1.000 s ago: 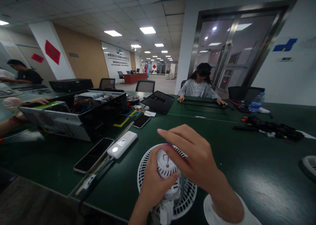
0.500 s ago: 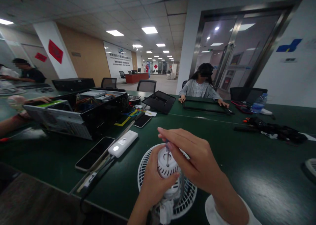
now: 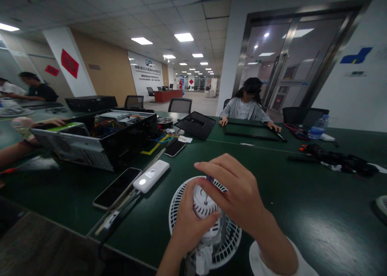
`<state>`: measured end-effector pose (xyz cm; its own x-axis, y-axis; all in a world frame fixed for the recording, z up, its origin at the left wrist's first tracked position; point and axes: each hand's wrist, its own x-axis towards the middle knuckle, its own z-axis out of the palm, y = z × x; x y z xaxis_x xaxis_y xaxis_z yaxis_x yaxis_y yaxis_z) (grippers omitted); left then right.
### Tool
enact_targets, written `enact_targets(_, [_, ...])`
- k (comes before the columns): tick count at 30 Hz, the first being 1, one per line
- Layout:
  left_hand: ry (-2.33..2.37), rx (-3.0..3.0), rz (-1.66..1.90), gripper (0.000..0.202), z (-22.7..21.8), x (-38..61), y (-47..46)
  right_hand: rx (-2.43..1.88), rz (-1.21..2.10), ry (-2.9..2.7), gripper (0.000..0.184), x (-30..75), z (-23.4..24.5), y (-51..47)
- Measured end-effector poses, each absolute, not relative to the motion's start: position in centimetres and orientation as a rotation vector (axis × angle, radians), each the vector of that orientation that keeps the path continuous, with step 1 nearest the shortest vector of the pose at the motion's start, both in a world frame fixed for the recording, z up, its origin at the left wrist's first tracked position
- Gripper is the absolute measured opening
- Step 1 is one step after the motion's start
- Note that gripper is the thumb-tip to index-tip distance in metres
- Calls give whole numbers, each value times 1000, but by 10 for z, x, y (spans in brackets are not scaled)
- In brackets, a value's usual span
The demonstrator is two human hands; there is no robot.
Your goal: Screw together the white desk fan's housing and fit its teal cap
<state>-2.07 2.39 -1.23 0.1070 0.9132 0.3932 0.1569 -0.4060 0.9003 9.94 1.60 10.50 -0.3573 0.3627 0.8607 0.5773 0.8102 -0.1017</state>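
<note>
White plastic desk fan lies on the dark green worktop, its round grille flat and its motor housing upright, no part visibly off. The left hand cups the housing; the right hand's fingers close over its top. Just left of the fan lie a white power bank and black smartphone.

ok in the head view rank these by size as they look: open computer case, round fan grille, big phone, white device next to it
Largest to smallest:
1. open computer case
2. white fan's round grille, though it sits closest to the camera, which may flatter it
3. black smartphone
4. white oblong device
</note>
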Motion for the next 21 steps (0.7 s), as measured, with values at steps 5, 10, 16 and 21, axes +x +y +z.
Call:
enact_targets(5, [1025,1706,1346,66,-9,-21,23,-647,-22,-2057,34,100,105,12])
enact_targets(10, [1053,1662,1383,71,-12,-19,24,-675,-226,-1963,18,96,100,17])
enact_targets(16, [1033,1675,1406,66,-13,-19,24,-682,-73,-2072,42,98,100,16])
enact_targets(21, [1066,1655,1374,68,-14,-19,24,-689,-136,-2076,24,98,101,14])
